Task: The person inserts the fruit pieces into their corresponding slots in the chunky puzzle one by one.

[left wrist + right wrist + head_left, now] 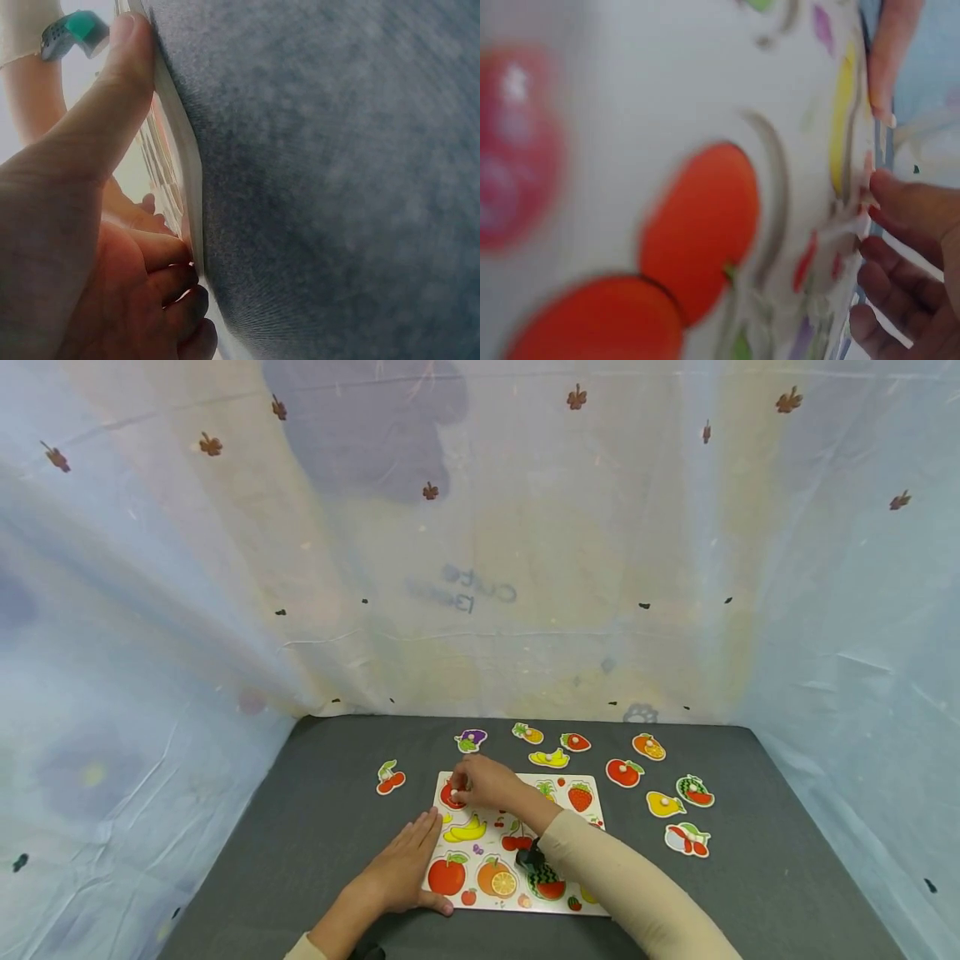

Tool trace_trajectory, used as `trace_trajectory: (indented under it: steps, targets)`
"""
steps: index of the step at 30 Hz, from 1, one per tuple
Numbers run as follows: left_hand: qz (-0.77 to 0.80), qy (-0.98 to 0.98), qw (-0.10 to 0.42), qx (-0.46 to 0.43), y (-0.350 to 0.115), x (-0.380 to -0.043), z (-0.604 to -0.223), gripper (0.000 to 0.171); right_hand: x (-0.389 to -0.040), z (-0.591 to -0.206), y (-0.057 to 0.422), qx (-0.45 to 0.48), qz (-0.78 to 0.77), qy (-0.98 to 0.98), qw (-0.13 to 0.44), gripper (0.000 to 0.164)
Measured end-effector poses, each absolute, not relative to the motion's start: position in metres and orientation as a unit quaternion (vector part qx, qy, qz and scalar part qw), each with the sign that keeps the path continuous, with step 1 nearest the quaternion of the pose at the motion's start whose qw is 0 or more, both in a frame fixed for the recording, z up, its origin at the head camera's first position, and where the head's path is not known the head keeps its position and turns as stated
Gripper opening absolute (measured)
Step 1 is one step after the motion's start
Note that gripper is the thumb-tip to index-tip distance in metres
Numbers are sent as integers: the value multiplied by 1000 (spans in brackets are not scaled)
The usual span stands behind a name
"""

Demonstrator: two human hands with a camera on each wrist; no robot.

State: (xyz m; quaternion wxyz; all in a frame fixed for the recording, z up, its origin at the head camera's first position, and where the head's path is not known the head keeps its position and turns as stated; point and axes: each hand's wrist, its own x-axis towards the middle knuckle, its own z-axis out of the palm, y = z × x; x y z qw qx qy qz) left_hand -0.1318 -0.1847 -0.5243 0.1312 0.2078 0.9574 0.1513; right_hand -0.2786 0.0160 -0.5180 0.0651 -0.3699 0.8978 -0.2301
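Observation:
A white fruit peg puzzle board (495,900) lies on the dark grey table. Over its far left corner, my right hand (483,783) pinches a small pale knob on a round red fruit puzzle piece (448,797) with thumb and fingertips. My fingers partly hide this piece. My left hand (401,864) rests along the board's left side, fingers straight, with the thumb at the near edge. From the left wrist, the thumb and fingertips of the left hand (112,195) show right at the board's rim. Pictures of bananas (467,829) and an orange (497,877) show on the board.
Left of the board lies a cherry piece (390,778). Behind it are eggplant (471,741), pineapple (528,733), banana (550,759) and strawberry (575,742) pieces. Orange (648,747), apple (624,772), watermelon (695,792) and pear (664,805) pieces lie to the right. A patterned sheet (525,568) hangs behind.

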Motion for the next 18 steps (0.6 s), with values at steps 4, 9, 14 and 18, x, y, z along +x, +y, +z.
trace_trajectory:
  steps: [4,9,14,18]
  targets:
    - [152,957,130,208,-185,-132,-525,137,-286,-512,17,-374,-283,879,83,7]
    - [155,957,130,207,-184,-132,-524,136,-301,-509,22,-369,-300,878,50,5]
    - [162,956,127,209,-185,-132,-524,137,-318,-512,27,-363,-284,887,8,6]
    - [161,955,129,214,-186,-134,-528,138,-327,-511,30,-344,-295,891,0,14]
